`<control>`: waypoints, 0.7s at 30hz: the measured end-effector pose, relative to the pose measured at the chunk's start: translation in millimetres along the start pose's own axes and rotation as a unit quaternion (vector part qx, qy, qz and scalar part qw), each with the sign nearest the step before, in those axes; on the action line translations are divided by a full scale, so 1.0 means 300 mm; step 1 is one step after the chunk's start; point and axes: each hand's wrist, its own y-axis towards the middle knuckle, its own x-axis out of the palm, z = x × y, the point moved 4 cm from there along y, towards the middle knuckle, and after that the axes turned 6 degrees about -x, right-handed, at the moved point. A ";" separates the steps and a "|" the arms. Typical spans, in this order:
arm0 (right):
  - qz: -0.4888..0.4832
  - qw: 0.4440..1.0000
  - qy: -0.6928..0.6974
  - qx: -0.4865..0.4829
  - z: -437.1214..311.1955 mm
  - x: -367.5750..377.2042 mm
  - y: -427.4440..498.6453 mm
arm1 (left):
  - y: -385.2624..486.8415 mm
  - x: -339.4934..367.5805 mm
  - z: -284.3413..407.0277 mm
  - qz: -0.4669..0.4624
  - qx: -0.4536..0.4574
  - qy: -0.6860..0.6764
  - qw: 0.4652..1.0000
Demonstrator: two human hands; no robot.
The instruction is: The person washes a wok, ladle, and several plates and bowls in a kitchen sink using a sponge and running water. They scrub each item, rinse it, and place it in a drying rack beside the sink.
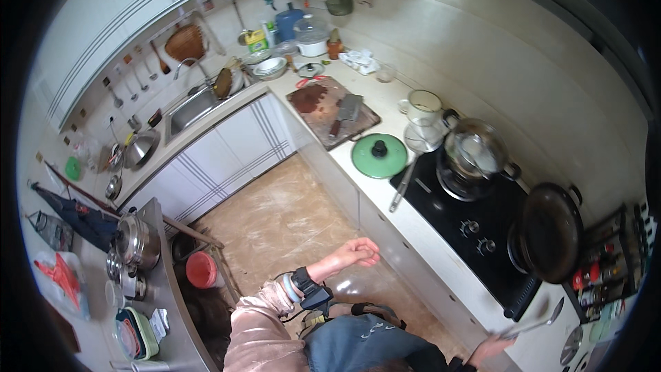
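Note:
My left hand [356,253] hangs in the air over the floor with curled fingers, nothing seen in it. At the lower right, my right hand [490,347] holds a long metal utensil [537,323], blurred, its spoon-like end above the counter. A black gas hob [454,217] lies between the hands and the wall. On it stand a steel pot [475,150] and, tilted up on its side, a dark wok [551,232]. A green lid [379,155] with a black knob and a long-handled wire strainer [423,137] rest beside the hob.
A cleaver [347,112] lies on a stained cutting board [317,101]. Spice bottles fill a black rack [614,263] at the right. A steel sink [193,111] is set in the far counter. A metal table [173,299] at the left bears pots; a red bucket [201,270] sits beneath.

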 end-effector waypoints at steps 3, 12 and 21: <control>0.108 0.821 -0.468 -0.308 -0.296 -0.193 -0.242 | -0.047 -0.150 0.010 0.002 0.003 -0.005 1.000; -0.428 0.876 -0.026 -0.220 -0.980 -0.071 -0.690 | -0.255 -0.767 0.008 0.010 0.059 -0.027 0.998; -0.494 0.699 0.322 -0.405 -2.065 0.672 -1.103 | -0.329 -1.198 0.033 0.049 0.160 0.059 0.984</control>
